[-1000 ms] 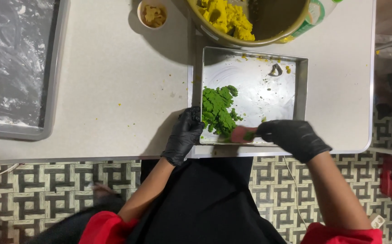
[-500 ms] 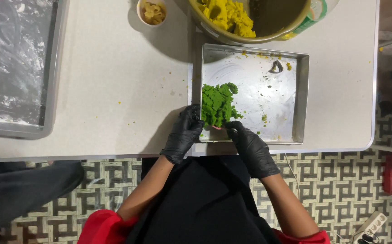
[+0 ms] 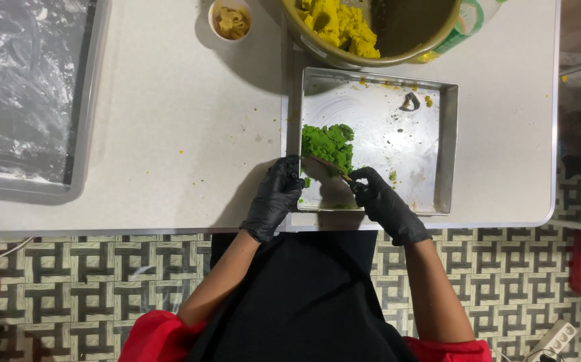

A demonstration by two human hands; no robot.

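A shiny square metal tray (image 3: 446,154) lies on the white table. A heap of green crumbly dough (image 3: 328,144) sits in its left half. My left hand (image 3: 275,196), in a black glove, rests on the tray's near left corner. My right hand (image 3: 384,201), also black-gloved, grips a thin flat scraper (image 3: 329,166) whose blade reaches left under the near edge of the green heap. A small dark curved piece (image 3: 410,102) lies at the tray's far right.
A large bowl (image 3: 377,59) with yellow dough (image 3: 337,21) stands just beyond the tray. A small cup (image 3: 231,19) with pale bits sits to the bowl's left. A floured dark baking sheet (image 3: 26,94) lies at the far left. The table's near edge (image 3: 136,231) runs below my hands.
My right hand has moved left from the tray's near middle to the green heap, and the scraper now lies against the heap's near edge. The left hand has stayed at the corner.
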